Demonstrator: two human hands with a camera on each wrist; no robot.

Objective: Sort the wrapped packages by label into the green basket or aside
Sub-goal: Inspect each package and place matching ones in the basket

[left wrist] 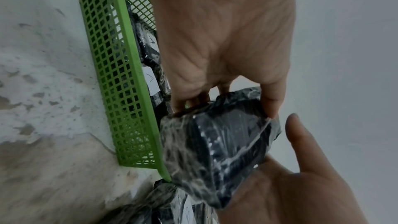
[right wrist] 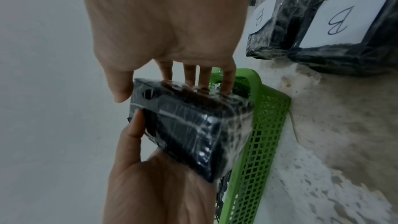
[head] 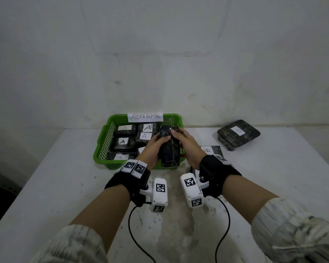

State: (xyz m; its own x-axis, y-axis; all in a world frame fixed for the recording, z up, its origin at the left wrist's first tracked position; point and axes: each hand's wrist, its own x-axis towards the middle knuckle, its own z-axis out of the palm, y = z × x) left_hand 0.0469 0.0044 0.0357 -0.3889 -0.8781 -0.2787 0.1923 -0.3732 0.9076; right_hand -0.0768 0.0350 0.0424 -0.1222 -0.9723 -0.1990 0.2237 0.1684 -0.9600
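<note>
Both hands hold one black wrapped package [head: 170, 152] above the right end of the green basket [head: 106, 133]. My left hand [head: 160, 141] grips its left side, thumb on top and fingers underneath [left wrist: 193, 98]. My right hand [head: 176, 136] grips the right side, with its fingers [right wrist: 204, 81] curled over the far edge. The package [left wrist: 215, 151] [right wrist: 189, 129] shows no label from any view. Several black packages marked A [head: 147, 128] lie in the basket, which carries a paper sign reading ABNORMAL [head: 145, 117].
A stack of black packages marked B [head: 238, 134] sits at the table's far right. Another B package [head: 211, 149] [right wrist: 366, 31] lies just right of the basket, beside my right wrist. The table's left edge drops off near the basket.
</note>
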